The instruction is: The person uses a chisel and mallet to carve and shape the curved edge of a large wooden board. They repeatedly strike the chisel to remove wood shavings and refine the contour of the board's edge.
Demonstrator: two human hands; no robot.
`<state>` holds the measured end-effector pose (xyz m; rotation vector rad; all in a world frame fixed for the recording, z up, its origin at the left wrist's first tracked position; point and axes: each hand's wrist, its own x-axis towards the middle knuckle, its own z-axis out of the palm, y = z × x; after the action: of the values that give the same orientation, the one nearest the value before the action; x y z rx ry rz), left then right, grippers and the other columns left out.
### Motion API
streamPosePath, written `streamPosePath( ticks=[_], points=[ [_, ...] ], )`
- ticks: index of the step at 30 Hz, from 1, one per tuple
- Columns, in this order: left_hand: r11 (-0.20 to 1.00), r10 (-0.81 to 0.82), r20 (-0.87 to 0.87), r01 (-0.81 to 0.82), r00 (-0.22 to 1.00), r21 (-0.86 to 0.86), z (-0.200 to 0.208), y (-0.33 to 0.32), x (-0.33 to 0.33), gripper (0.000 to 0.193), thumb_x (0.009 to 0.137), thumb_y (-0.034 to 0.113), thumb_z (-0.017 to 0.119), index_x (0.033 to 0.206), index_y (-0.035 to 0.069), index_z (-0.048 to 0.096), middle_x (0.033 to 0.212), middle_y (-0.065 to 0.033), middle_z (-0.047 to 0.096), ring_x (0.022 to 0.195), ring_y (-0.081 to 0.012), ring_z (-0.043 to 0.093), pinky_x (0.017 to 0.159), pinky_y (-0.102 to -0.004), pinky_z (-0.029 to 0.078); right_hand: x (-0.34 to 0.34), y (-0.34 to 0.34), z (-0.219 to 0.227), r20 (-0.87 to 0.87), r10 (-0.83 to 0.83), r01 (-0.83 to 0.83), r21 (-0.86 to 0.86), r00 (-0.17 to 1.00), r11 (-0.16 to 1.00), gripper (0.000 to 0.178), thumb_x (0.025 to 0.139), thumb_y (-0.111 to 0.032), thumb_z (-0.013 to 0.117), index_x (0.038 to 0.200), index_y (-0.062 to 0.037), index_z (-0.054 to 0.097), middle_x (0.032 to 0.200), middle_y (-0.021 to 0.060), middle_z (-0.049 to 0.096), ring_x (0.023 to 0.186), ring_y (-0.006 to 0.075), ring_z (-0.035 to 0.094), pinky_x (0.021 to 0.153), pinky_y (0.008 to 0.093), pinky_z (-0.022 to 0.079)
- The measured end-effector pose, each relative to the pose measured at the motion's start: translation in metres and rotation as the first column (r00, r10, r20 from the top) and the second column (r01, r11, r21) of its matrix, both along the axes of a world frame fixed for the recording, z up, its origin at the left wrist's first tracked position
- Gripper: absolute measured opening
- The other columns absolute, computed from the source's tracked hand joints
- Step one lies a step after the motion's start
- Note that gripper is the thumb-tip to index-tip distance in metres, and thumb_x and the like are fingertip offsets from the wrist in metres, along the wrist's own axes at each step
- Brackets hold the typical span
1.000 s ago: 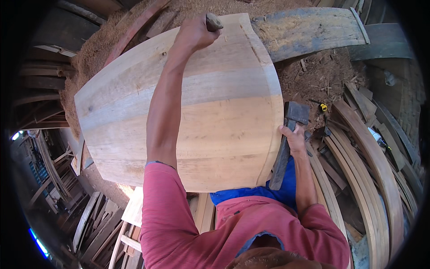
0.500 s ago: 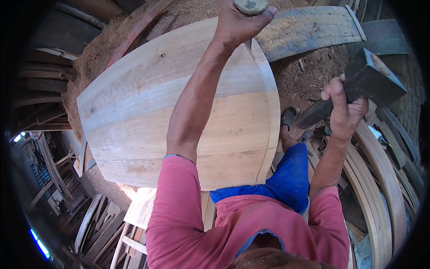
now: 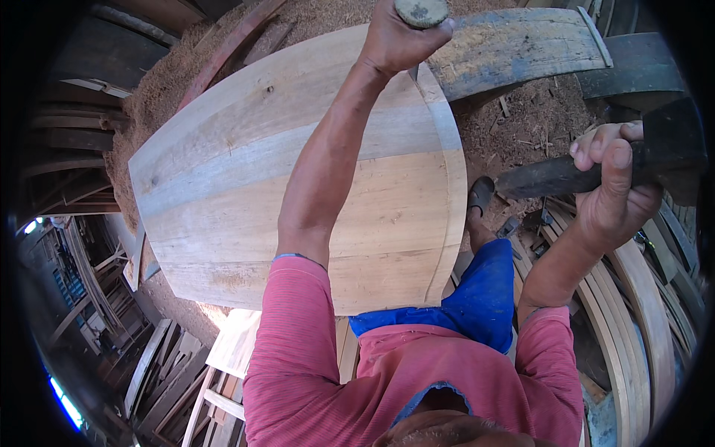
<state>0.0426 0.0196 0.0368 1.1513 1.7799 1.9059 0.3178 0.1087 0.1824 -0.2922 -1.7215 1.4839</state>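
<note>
Clenched around a round-headed tool (image 3: 421,10), the left hand (image 3: 398,45) is nearer to the wooden panel (image 3: 395,208), toward its 7 o'clock, long axis about 9-to-3, while the right hand (image 3: 612,212) grasps a mallet (image 3: 674,141)

Two hands (image 3: 398,48) (image 3: 614,212), one mallet (image 3: 674,145), one round-ended tool (image 3: 421,12), one wooden panel (image 3: 395,208), one sandal (image 3: 482,191)

I am seeing clear room over the wooden panel (image 3: 216,231), left of centre; the left forearm (image 3: 325,164) is blocking mid-frame, a mallet (image 3: 555,176) is obstructing frame right, and curved boards (image 3: 614,335) are crowding lower right.
</note>
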Motion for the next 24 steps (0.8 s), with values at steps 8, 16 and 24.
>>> streamPosePath(
  ticks=[8,16,24],
  points=[
    [0.997,-0.082,-0.014,0.082,0.997,0.014,0.001,-0.012,0.014,0.022,0.079,0.014,0.083,0.091,0.007,0.066,0.081,-0.0013,0.068,0.077,-0.0099,0.064,0.072,-0.0292,0.053,-0.003,0.004,0.003,0.02,-0.015,0.014,0.057,1.0,0.998,0.022,0.1,-0.011,0.066,0.118,0.0003,0.059,0.088,0.0108,0.062,0.075,0.0182,0.059,0.072,0.0382,0.051],
    [0.999,-0.043,-0.039,0.044,0.998,0.03,0.013,-0.027,0.028,0.027,0.075,0.013,0.085,0.088,0.008,0.062,0.079,-0.0003,0.064,0.075,-0.0081,0.058,0.071,-0.0277,0.05,-0.054,0.034,0.049,-0.186,-0.066,0.151,0.491,0.98,0.858,0.022,0.104,-0.014,0.059,0.117,0.0035,0.061,0.095,0.0165,0.067,0.077,0.0193,0.063,0.073,0.0386,0.053],
    [0.993,0.06,-0.024,-0.057,0.998,0.104,0.006,-0.038,0.034,0.035,0.071,0.011,0.087,0.099,0.005,0.067,0.093,-0.0047,0.074,0.085,-0.0106,0.067,0.079,-0.0294,0.055,-0.093,0.008,0.016,0.783,-0.248,-0.506,0.573,0.571,0.645,0.031,0.089,-0.023,0.069,0.112,-0.0021,0.069,0.099,0.0245,0.071,0.098,0.0436,0.067,0.089,0.0509,0.052]
  ],
)
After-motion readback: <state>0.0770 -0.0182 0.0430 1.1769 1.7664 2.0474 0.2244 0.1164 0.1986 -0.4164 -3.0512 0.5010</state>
